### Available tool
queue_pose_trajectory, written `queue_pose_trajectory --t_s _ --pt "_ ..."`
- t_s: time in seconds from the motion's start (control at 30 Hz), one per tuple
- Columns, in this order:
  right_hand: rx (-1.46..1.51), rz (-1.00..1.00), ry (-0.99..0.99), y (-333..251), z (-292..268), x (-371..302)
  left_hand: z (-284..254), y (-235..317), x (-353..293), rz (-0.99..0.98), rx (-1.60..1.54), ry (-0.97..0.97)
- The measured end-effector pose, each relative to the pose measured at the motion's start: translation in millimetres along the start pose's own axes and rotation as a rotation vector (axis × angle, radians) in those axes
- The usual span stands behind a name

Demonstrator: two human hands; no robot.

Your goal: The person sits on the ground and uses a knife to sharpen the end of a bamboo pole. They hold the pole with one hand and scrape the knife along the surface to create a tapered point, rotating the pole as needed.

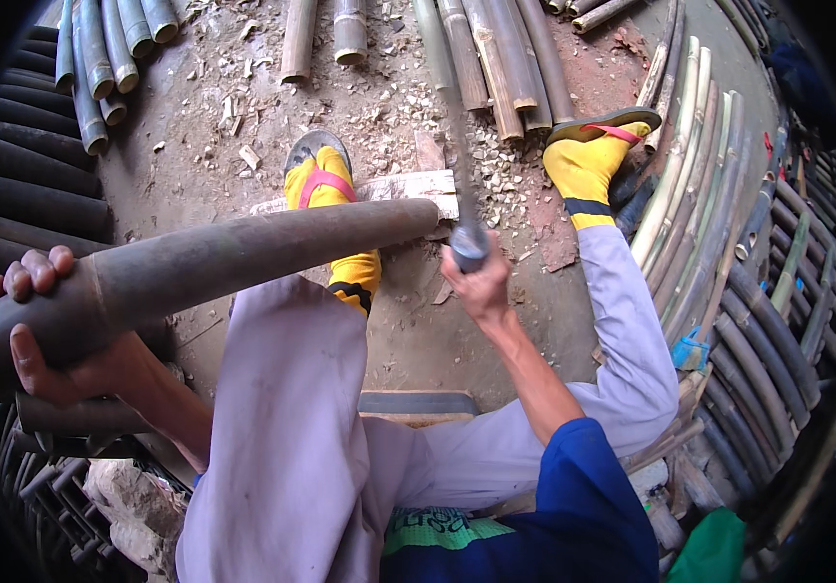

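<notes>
A thick dark bamboo pole (243,255) slants across from the left edge over my raised left leg. My left hand (49,335) is wrapped round its near part, thumb below and fingertips over the top. The pole's far end lies over a pale wooden block (408,187) on the ground. In my right hand (484,287), closed round its handle, is a machete (469,243). Its long narrow blade is smeared by motion and points away from me, just right of the pole's end; I cannot tell whether they touch.
My feet wear yellow socks (583,170) and flip-flops, one on either side of the block. Wood chips (505,175) litter the ground. Dark bamboo poles (29,185) are stacked at left; more poles (495,58) lie ahead and thin ones (695,175) at right. A blue cloth (692,352) hangs there.
</notes>
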State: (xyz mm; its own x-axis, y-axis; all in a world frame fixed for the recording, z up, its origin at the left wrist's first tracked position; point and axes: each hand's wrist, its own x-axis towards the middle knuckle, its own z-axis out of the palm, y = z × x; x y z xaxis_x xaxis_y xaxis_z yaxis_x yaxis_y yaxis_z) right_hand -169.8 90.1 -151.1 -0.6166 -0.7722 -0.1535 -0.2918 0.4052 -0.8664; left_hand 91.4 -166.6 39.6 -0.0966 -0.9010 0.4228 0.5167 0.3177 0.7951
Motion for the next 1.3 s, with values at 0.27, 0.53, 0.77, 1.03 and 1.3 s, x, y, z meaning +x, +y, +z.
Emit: queue_pose_trajectory --t_s 0.27,0.53,0.77,1.03,1.3 --pt "-0.091 0.132 -0.061 -3 -9 9 7 5 8 -0.009 0.094 0.161" --pt "-0.163 0.138 -0.159 14 11 12 3 11 3 0.037 0.146 0.101" --pt "0.166 -0.047 0.053 -3 8 -3 -3 18 4 0.030 0.017 -0.009" --pt "-0.010 0.308 -0.229 24 3 4 -3 12 0 0.027 -0.095 -0.041" --pt "0.053 0.204 0.072 1 -23 -19 35 6 -20 -0.194 -0.194 0.304"
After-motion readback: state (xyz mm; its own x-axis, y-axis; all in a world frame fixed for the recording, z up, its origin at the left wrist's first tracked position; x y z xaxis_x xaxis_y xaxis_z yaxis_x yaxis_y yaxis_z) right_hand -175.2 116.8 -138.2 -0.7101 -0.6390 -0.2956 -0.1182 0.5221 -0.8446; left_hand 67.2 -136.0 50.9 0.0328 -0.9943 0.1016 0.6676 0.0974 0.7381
